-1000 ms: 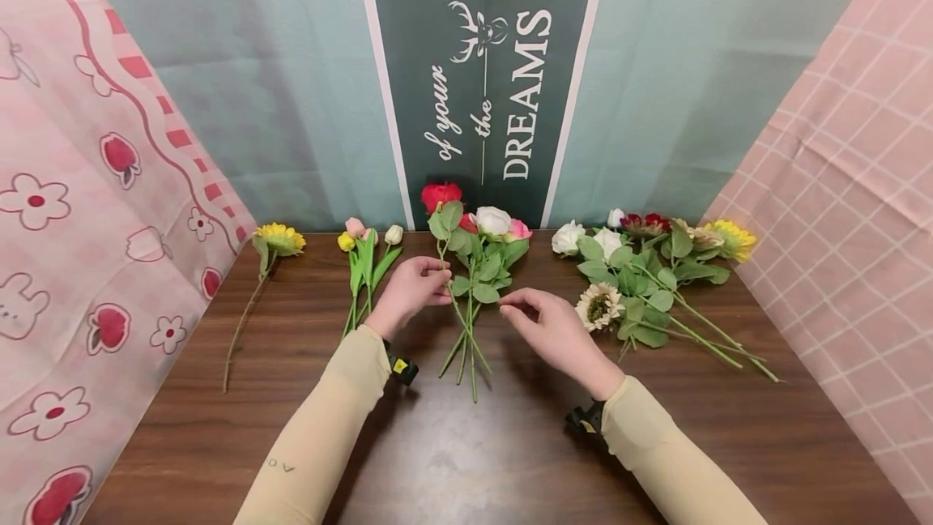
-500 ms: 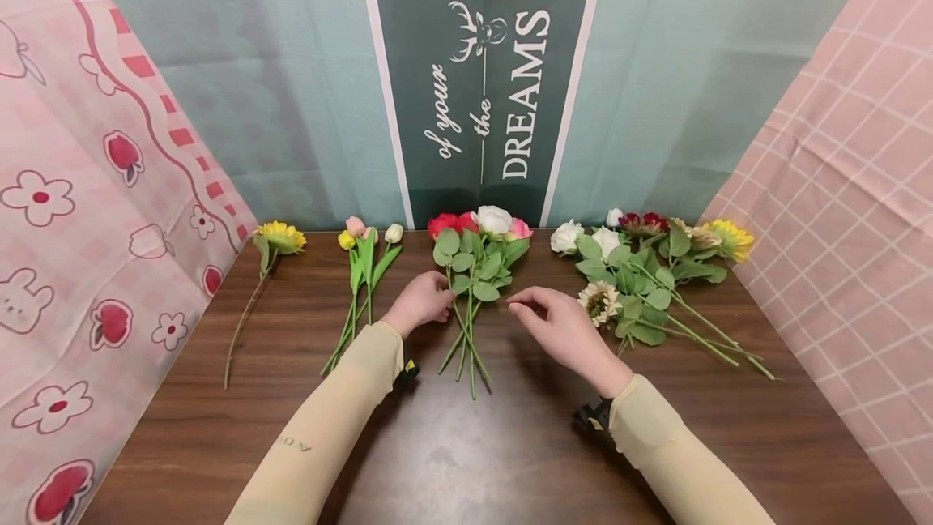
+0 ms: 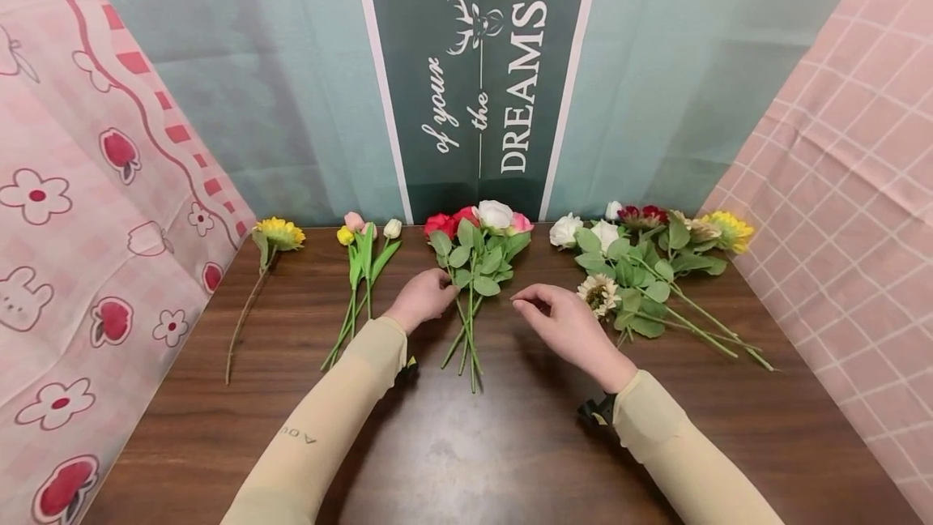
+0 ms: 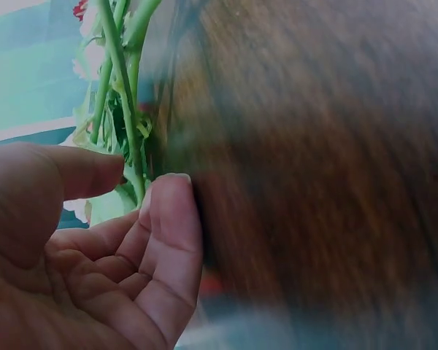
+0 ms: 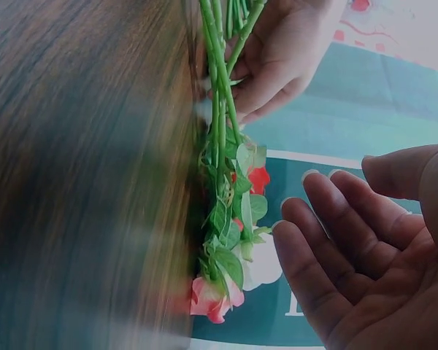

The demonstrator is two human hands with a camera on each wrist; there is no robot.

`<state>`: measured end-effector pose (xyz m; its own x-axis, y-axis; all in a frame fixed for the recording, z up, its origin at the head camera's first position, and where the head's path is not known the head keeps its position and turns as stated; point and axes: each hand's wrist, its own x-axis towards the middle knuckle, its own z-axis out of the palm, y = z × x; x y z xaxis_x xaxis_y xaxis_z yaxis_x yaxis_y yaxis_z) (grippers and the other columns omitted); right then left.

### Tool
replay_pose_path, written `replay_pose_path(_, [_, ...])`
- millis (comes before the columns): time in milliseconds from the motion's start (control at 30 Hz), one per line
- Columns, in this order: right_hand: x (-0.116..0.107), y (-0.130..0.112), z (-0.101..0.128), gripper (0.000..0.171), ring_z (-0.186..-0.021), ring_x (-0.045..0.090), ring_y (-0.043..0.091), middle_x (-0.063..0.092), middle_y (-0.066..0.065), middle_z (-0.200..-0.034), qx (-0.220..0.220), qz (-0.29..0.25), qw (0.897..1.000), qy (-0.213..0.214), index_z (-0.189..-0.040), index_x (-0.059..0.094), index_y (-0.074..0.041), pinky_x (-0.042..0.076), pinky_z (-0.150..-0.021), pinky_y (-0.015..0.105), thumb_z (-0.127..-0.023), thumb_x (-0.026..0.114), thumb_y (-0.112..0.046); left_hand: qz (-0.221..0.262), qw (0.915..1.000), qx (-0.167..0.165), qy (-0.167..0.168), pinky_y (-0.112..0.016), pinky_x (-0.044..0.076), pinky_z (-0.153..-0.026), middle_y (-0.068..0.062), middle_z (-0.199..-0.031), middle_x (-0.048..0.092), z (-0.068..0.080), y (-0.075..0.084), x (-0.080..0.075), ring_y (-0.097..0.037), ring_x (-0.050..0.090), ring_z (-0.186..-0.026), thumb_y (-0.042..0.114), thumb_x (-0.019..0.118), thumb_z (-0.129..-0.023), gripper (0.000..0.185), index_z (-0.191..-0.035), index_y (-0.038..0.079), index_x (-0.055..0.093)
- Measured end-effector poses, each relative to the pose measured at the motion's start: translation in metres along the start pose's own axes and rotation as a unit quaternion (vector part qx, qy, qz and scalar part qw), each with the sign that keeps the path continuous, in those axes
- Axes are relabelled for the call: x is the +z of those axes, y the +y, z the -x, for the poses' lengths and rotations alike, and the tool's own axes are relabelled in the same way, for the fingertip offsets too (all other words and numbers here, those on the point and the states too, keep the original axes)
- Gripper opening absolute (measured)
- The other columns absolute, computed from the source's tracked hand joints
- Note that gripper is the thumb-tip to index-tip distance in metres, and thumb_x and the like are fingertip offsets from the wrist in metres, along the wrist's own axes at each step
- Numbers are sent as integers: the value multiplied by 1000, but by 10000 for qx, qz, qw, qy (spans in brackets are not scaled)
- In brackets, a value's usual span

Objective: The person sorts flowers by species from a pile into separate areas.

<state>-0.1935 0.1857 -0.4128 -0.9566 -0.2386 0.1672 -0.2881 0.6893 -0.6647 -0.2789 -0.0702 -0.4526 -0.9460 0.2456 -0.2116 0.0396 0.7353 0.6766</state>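
Head view: a bunch of red, white and pink artificial roses [image 3: 477, 256] lies at the middle of the frame, blooms toward the top, green stems crossing below. My left grip [image 3: 423, 300] is at the leftmost rose stem [image 3: 461, 310], thumb and fingers bent about it; the left wrist view shows some gap there, yet I cannot tell whether I pinch the stem. My right grip [image 3: 572, 330], just right of the bunch, holds nothing, thumb apart from loosely bent fingers.

As I judge it, the grouping is partly done. One long-stemmed yellow sunflower [image 3: 279, 234] lies alone at the left of the frame; small pink, yellow and white tulips [image 3: 370, 253] with bright green leaves lie together left of centre; the roses make their own group. What seems left is the mixed heap [image 3: 625, 272] at the right, where white roses [image 3: 565, 231], a dark red flower [image 3: 643, 217], a cream, dark-centred bloom [image 3: 599, 295] and a yellow bloom [image 3: 729, 231] lie among overlapping leaves.

Everything rests on a dark brown wood-grain table [image 3: 474, 460], pale glare at lower centre. Behind rises a teal cloth [image 3: 291, 104], its darker middle panel [image 3: 408, 39] printed with sideways white lettering and a deer head. Pink fruit-and-flower cloth [image 3: 44, 266] fills the left edge, pink white-gridded cloth [image 3: 860, 185] the right.
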Motion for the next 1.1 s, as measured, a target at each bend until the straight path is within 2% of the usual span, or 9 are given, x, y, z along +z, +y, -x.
replay_pose_path(133, [-3,1,2,18,-96,65,14,72,-5,-110,54,25,10000,-20,-111,76,-22,52,-83,40,-102,64,-34,-41,9999,-31,153,-35,52,-68,-5,-72,66,1,-3,-4,-17,64,-63,30,58,-103,31,-119,6,67])
replay_pose_path(200, [-5,3,3,19,-99,65,15,72,-4,-111,78,30,10000,-24,-111,76,-22,52,-85,42,-102,64,-34,-59,9996,-57,262,-37,52,-71,-4,-74,66,1,-4,-6,-18,63,-64,33,59,-103,32,-119,6,66])
replay_pose_path(300, [-7,4,6,21,-103,65,17,72,-3,-113,91,69,9999,-17,-112,76,-20,52,-88,43,-102,64,-34,-214,9987,-79,449,-42,53,-83,-8,-97,71,1,-6,-7,-23,67,-83,36,60,-102,37,-123,5,64])
replay_pose_path(433, [-12,8,12,22,-99,66,15,72,-4,-112,87,182,9998,47,-112,76,-20,52,-84,42,-102,64,-35,-465,9968,-58,649,-45,51,-93,-12,-120,66,2,-5,-8,-27,62,-102,36,59,-102,42,-128,4,61])
replay_pose_path(667, [-37,27,23,18,-90,66,16,74,-3,-106,-12,425,9984,385,-110,77,-19,53,-76,41,-102,65,-30,-781,9945,123,689,-47,53,-88,-15,-127,60,13,5,-9,-27,62,-99,37,61,-101,49,-138,4,56])
replay_pose_path(767, [-54,41,27,20,-91,67,20,74,2,-109,16,619,9963,593,-110,77,-15,53,-78,44,-102,65,-28,-939,9905,589,819,-48,52,-95,-17,-135,56,18,15,-6,-30,62,-111,34,63,-101,54,-145,5,52])
replay_pose_path(867, [-77,57,29,24,-82,65,22,74,6,-104,211,804,9937,746,-112,76,-12,53,-73,43,-102,65,-30,-1179,9791,1378,917,-48,46,-106,-17,-140,53,24,30,-2,-32,55,-126,32,65,-100,59,-150,6,48])
replay_pose_path(967, [-103,72,30,30,-71,62,20,74,7,-98,572,783,9915,861,-114,74,-10,52,-65,35,-104,61,-35,-1508,9596,2206,877,-46,41,-113,-15,-144,52,31,50,4,-32,50,-133,32,66,-100,63,-153,7,44])
replay_pose_path(1100, [-132,89,31,40,-75,65,17,74,11,-101,1017,613,9877,1015,-116,73,-7,51,-62,26,-105,56,-42,-1952,9303,3041,632,-43,36,-117,-12,-151,48,43,75,18,-28,46,-138,37,65,-101,67,-157,10,39])
